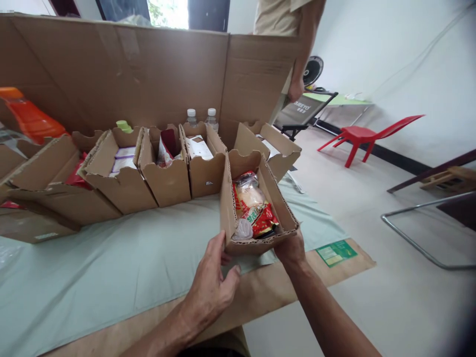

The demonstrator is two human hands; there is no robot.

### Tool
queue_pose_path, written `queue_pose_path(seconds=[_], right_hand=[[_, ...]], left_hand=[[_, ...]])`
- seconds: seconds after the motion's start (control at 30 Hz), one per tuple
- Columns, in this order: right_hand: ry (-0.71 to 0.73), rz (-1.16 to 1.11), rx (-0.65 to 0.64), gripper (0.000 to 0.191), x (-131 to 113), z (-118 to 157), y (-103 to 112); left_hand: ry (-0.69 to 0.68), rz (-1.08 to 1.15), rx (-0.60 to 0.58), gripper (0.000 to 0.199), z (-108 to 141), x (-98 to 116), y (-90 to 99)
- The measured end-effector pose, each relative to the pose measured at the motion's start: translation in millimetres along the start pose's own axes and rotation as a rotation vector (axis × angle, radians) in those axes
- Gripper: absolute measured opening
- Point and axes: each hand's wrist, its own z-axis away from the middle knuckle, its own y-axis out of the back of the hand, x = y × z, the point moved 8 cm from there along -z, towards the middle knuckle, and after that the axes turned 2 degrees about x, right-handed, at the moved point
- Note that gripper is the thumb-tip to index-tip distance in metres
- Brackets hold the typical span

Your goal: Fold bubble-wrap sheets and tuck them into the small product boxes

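In front of me is an open cardboard box [251, 248] with a cut-down, wavy rim. My left hand [212, 283] has its fingers against the box's near left corner, its thumb standing away from the cardboard. At the near right corner my right hand [292, 250] grips the box from the side and below; most of its fingers are hidden. Inside the box lie a red printed snack packet [262, 215], a clear-wrapped pale item [253, 196] and a small translucent, round plastic piece [243, 230].
Similar boxes stand in a row, including one with a white carton [200, 147] and one with a red-and-white packet [165, 153]. Bottles [211, 119] stand behind, before a tall cardboard panel [167, 74]. A person [305, 44] stands beyond; a red chair [359, 136] is at right.
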Motion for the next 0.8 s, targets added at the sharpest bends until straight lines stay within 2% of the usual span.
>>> queue_pose_path(seconds=[0.17, 0.3, 0.37, 0.47, 0.6, 0.7, 0.8], right_hand=[[-0.167, -0.258, 0.110, 0.049, 24, 10, 17], [-0.114, -0.088, 0.305, 0.031, 47, 33, 54], [-0.100, -0.022, 0.348, 0.025, 53, 40, 61], [-0.140, -0.151, 0.285, 0.036, 55, 30, 42], [-0.131, -0.317, 0.213, 0.054, 39, -11, 7], [-0.031, -0.165, 0.227, 0.058, 27, -34, 5], [0.054, 0.044, 0.262, 0.050, 22, -28, 16]], left_hand=[[0.029, 0.004, -0.030, 0.073, -2, 4, -18.5], [-0.047, -0.049, -0.054, 0.069, -4, 3, -24.7], [-0.084, -0.054, -0.069, 0.068, -7, 3, -24.1], [-0.075, -0.043, -0.085, 0.069, -16, 1, -19.7], [-0.011, -0.005, -0.098, 0.081, -43, 5, -14.7], [-0.010, 0.050, -0.171, 0.092, -66, 8, -20.7], [-0.034, 0.018, -0.233, 0.094, -74, -6, -28.6]])
